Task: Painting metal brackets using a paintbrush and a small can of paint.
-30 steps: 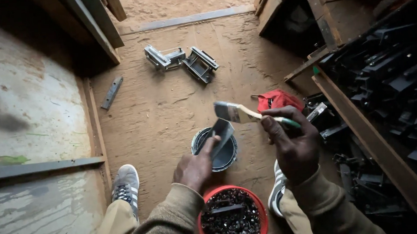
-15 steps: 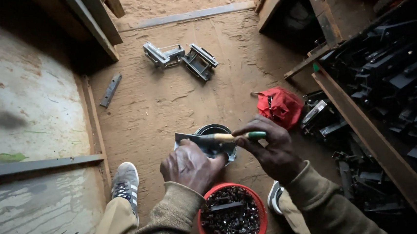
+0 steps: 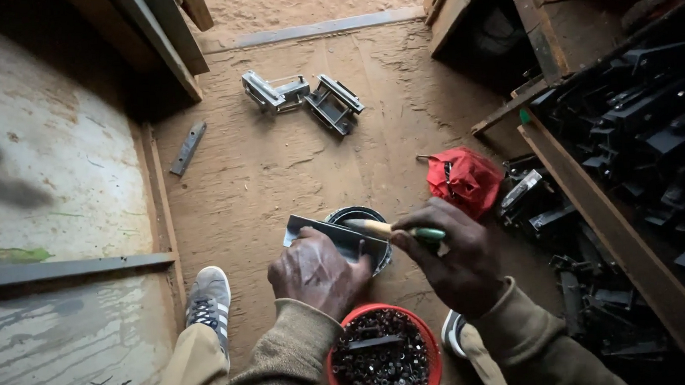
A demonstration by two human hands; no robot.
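My left hand (image 3: 316, 271) grips a flat grey metal bracket (image 3: 333, 235) and holds it across the top of a small dark paint can (image 3: 358, 215) on the sandy floor. My right hand (image 3: 455, 257) holds a paintbrush (image 3: 397, 230) with a pale wooden and green handle, its bristles down against the bracket over the can. A red bowl (image 3: 347, 377) filled with small dark metal pieces sits just below both hands, between my knees.
Unpainted metal brackets (image 3: 304, 99) lie on the floor farther away, and a flat metal strip (image 3: 187, 148) lies to the left. A red cloth (image 3: 465, 180) sits right of the can. Black painted parts (image 3: 644, 139) fill wooden shelves on the right. My shoe (image 3: 205, 302) rests at the left.
My right hand has brought the brush down from the air onto the can. My left hand has turned the bracket flat across the can's top.
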